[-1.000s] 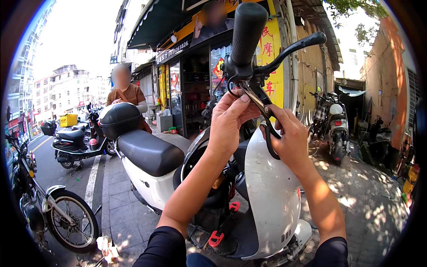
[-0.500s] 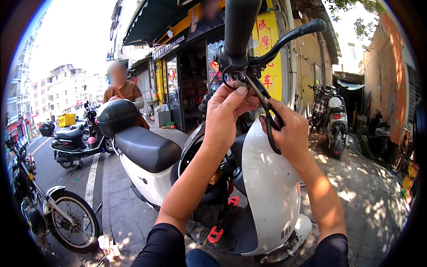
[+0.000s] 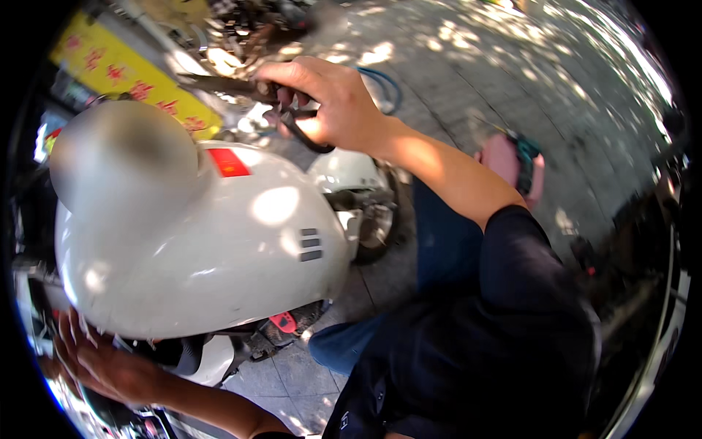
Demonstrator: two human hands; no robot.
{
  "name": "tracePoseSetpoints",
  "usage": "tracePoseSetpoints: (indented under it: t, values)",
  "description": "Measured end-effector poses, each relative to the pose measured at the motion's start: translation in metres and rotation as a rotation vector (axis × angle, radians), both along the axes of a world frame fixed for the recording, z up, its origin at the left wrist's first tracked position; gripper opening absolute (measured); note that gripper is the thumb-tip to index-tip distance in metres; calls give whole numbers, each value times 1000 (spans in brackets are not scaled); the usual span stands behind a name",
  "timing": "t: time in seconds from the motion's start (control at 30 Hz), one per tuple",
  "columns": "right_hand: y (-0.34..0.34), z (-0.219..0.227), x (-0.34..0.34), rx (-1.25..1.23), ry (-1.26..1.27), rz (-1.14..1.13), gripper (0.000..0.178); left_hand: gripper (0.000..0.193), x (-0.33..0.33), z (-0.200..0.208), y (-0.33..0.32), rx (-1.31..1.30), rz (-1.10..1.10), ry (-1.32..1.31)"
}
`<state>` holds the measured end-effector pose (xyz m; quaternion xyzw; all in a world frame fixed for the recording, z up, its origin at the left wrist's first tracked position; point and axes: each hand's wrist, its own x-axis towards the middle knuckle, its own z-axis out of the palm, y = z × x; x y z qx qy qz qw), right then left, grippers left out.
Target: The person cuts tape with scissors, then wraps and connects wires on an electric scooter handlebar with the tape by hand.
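Observation:
Up at the top of the head view, my right hand [image 3: 333, 102] grips a pair of scissors [image 3: 219, 85]. Its fingers are in the dark handles, and the blurred blades point left over the scooter. Beneath lies the white front panel of the scooter [image 3: 197, 249], with a red sticker [image 3: 229, 162] and three dark slots. A round, blurred part [image 3: 124, 164] covers its left end. At the lower left, my left hand [image 3: 110, 364] has its fingers spread and holds nothing. It is beside the panel's lower left edge; whether it touches is unclear.
The scooter's front wheel [image 3: 380, 230] stands near my legs on grey paving. To the right, a pink object [image 3: 504, 161] lies on the ground with a teal and black power tool [image 3: 525, 162]. A blue hose [image 3: 386, 86] curves behind my right hand. A yellow sign [image 3: 117, 66] is at the upper left.
My view has swung down and right. Both hands have left the handlebar and moved apart; the left has spread its fingers, while the scissors stay in the right.

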<state>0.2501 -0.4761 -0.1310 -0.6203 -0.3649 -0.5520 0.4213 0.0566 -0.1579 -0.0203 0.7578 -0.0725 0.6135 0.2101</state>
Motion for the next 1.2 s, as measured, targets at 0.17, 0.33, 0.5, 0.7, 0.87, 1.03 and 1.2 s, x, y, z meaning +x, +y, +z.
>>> tracePoseSetpoints:
  t: [0.17, 0.33, 0.5, 0.7, 0.87, 1.03, 1.2]
  values:
    - [-203, -199, -16, 62, 933, -600, 42, 58, 17, -18, 17, 890, 714, -125]
    - [-325, -322, -112, -1, 1257, -1263, 46, 59, 10, -46, -54, 154, 83, -96]
    - [-359, -333, -176, -20, 1502, -1562, 58, 57, 12, -53, -43, 166, 51, -117]
    - [-394, -366, -148, -18, 1624, -1415, 65, 55, 10, -56, -19, 205, 77, -125]
    - [-449, -390, -145, 7, 1684, -1389, 75, 54, 8, -60, 0, 197, 92, -137]
    - [-397, -357, -120, -186, 1748, -1396, 70, 53, 3, -62, 0, 243, 167, -110]
    - [-361, -281, -63, -206, 1341, -895, 53, 51, 8, -55, -18, 276, 268, -97]
